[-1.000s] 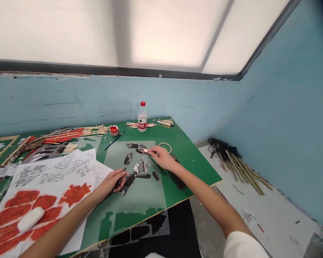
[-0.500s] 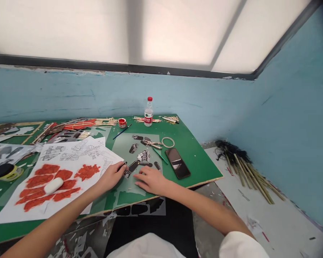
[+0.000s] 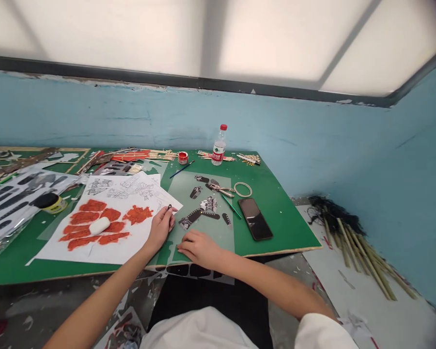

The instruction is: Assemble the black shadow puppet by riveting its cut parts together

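My left hand (image 3: 161,227) is closed, with a small dark piece with a rounded end (image 3: 169,207) poking up from between thumb and fingers. It rests by the right edge of the white drawing paper (image 3: 160,195). My right hand (image 3: 200,248) lies low over the translucent sheet (image 3: 220,241), fingertips drawn together; what they pinch, if anything, is hidden. Beyond it are black cut-out figure parts: a jointed arm piece (image 3: 193,217), a patterned head (image 3: 209,204) and a small strip (image 3: 226,219). Metal pliers (image 3: 222,189) and a green pen (image 3: 231,206) lie to the right.
A phone (image 3: 255,219), a ring-shaped roll (image 3: 243,189) and a water bottle (image 3: 218,146) are on the green table (image 3: 276,213). Red paint (image 3: 183,158), a brush (image 3: 182,169), a white eraser-like block (image 3: 99,226) and a black-lidded jar (image 3: 51,202) sit further left.
The view has turned left. My right hand has drawn back from the cut-outs towards the near table edge, and its spread fingers have come together. My left hand still grips the dark piece.
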Demonstrator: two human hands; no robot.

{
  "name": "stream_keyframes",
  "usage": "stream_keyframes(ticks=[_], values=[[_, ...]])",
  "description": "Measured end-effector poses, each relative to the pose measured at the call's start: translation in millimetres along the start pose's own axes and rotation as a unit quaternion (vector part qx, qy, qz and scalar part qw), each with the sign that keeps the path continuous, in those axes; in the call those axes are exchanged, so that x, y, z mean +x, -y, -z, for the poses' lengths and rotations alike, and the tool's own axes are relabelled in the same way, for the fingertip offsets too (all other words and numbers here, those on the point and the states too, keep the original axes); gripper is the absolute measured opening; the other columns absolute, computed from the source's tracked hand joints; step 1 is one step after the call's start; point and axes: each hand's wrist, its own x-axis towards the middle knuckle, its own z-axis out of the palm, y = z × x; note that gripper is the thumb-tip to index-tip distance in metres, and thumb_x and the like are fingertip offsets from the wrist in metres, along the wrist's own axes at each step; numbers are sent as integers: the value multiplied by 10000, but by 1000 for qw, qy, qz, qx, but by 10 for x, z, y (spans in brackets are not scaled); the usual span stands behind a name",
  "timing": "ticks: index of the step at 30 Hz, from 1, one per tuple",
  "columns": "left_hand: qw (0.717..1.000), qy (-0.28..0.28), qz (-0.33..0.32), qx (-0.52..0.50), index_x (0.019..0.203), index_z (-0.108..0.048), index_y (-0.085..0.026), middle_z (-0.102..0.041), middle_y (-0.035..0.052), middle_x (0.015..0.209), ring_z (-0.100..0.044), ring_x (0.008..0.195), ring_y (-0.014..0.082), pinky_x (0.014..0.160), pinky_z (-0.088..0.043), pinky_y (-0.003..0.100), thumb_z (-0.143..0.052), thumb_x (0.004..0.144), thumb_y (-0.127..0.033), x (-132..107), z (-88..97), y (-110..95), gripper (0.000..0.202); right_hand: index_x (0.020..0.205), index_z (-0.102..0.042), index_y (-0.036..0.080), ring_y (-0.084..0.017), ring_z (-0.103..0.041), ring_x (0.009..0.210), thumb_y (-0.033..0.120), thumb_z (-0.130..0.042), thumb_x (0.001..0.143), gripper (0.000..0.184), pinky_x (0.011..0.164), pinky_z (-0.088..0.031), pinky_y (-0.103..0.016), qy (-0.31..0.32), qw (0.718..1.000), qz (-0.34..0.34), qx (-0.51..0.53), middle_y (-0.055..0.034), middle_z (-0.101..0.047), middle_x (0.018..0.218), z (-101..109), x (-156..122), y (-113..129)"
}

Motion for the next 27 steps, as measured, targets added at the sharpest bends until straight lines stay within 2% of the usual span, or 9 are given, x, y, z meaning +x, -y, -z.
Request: stream_keyframes(ticks=[3, 6, 10, 12, 16, 19, 23, 25, 27], values=[[999, 31, 4, 44, 978, -557, -212, -422, -72, 568, -398, 473, 135, 491, -333, 252, -396, 989, -515, 24, 13, -30, 343, 1010, -758, 169, -188, -609, 868, 311, -532, 1058, 271, 775, -513, -296, 7, 1000, -1, 20, -91, -698, 991, 56, 24, -82], [988, 102, 6, 119, 945, -606, -206, -503, -45, 589, -436, 482, 147, 504, -338, 265, -426, 953, -503, 146, 41, -130, 348, 1006, -743, 173, -191, -614, 870, 300, -512, 1064, 270, 785, -517, -299, 38, 999, 3, 13, -92, -702, 999, 95, 43, -112], [942, 232, -4, 243, 653, -630, -210, -584, -7, 567, -493, 528, 165, 532, -315, 276, -651, 790, -472, 524, 16, -356, 296, 1058, -713, 175, -200, -605, 873, 258, -460, 1073, 266, 768, -507, -300, 74, 997, -1, -5, -90, -684, 961, 131, 75, -54], [912, 291, 1, 290, 603, -650, -216, -603, -4, 536, -528, 536, 181, 535, -319, 278, -734, 690, -450, 756, -58, -454, 264, 1090, -693, 163, -204, -609, 892, 241, -452, 1071, 253, 790, -514, -306, 76, 997, -9, 14, -97, -679, 975, 156, 87, -8], [880, 311, 9, 358, 565, -638, -226, -555, -13, 481, -550, 542, 197, 544, -341, 273, -816, 563, -458, 1098, -284, -514, 292, 1110, -656, 162, -198, -637, 909, 218, -465, 1054, 207, 823, -538, -317, 20, 992, -64, 107, -105, -676, 1021, 225, 37, 30], [875, 298, 17, 382, 493, -570, -245, -489, -27, 433, -544, 515, 207, 528, -342, 268, -874, 465, -456, 1179, -436, -455, 371, 1040, -638, 185, -169, -671, 816, 218, -518, 1003, 130, 745, -571, -298, -58, 950, -191, 240, -83, -665, 1021, 281, -81, -24], [884, 279, 28, 374, 404, -480, -261, -424, -37, 380, -492, 457, 209, 478, -302, 272, -937, 282, -276, 1177, -566, -357, 473, 984, -606, 191, -159, -700, 720, 280, -593, 925, 108, 682, -599, -295, -139, 833, -355, 400, -46, -662, 924, 378, -261, -207], [893, 277, 38, 352, 382, -460, -263, -381, -53, 343, -442, 399, 188, 447, -278, 272, -923, 287, -215, 1172, -610, -328, 475, 969, -616, 183, -176, -708, 765, 283, -613, 893, 125, 749, -601, -321, -166, 818, -374, 404, -37, -671, 865, 440, -314, -337], [900, 286, 55, 326, 372, -465, -263, -347, -67, 310, -386, 338, 165, 408, -246, 271, -904, 322, -184, 1166, -639, -319, 449, 969, -633, 175, -177, -699, 779, 255, -591, 878, 128, 780, -589, -329, -168, 825, -381, 383, -40, -686, 844, 502, -325, -474]])
